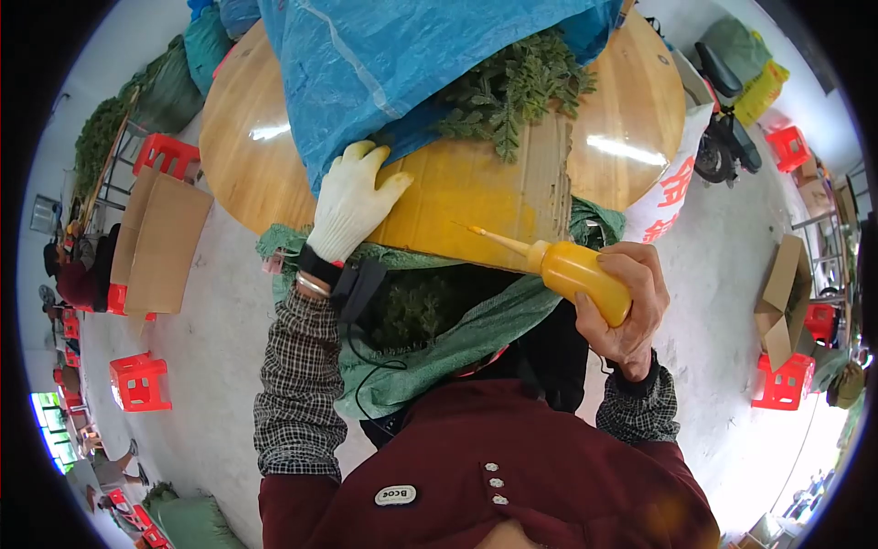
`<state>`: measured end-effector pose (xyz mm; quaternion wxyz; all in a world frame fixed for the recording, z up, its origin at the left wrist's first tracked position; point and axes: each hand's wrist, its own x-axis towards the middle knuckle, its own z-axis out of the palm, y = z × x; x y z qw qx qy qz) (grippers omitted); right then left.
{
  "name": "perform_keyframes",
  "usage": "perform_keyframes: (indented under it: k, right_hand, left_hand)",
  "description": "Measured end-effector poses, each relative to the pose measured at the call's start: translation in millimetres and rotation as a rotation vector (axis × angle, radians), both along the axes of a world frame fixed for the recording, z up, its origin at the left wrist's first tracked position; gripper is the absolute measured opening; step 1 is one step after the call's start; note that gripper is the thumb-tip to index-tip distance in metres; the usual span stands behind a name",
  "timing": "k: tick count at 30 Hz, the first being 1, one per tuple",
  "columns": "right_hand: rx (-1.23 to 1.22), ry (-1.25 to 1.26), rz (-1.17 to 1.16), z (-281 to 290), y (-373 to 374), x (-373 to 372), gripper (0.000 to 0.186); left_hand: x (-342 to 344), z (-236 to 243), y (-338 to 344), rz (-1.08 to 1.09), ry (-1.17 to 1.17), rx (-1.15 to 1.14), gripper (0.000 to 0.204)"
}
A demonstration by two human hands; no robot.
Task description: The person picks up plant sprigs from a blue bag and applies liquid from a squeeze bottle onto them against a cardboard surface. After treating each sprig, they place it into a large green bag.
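Observation:
My left hand [355, 197], in a white knit glove, rests with fingers apart at the left edge of a yellow-stained cardboard sheet [466, 201], against a blue plastic sheet [357, 55]. My bare right hand [631, 302] grips a yellow squeeze bottle [581, 274]; its long thin nozzle points left, over the cardboard. Green artificial pine branches [512, 91] poke out from under the plastic above the cardboard. Below it, an open green woven sack [439, 339] holds more dark greenery [412, 311].
A round wooden table [247, 165] lies beneath these. Red stools [137, 384] and cardboard boxes [155, 247] stand either side on the concrete floor [219, 366]. A scooter [722, 110] is at upper right, a white sack [668, 192] by the table. People [73, 274] sit along the far left.

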<state>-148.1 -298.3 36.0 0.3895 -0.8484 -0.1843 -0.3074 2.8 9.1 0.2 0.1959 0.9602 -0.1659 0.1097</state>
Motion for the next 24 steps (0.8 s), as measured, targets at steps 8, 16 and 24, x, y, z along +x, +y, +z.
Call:
perform_keyframes:
  k: [8, 16, 24]
  right_hand:
    - [0.018, -0.131, -0.008, 12, -13, 7, 0.041]
    - [-0.025, -0.150, 0.070, 14, 0, 28, 0.042]
    - [-0.124, -0.116, 0.050, 7, 3, 25, 0.042]
  left_hand:
    - [-55, 26, 4, -0.296, 0.274, -0.161, 0.043]
    - [-47, 37, 10, -0.580, 0.303, -0.022, 0.030]
    - [-36, 42, 10, -0.428, 0.190, 0.149, 0.020]
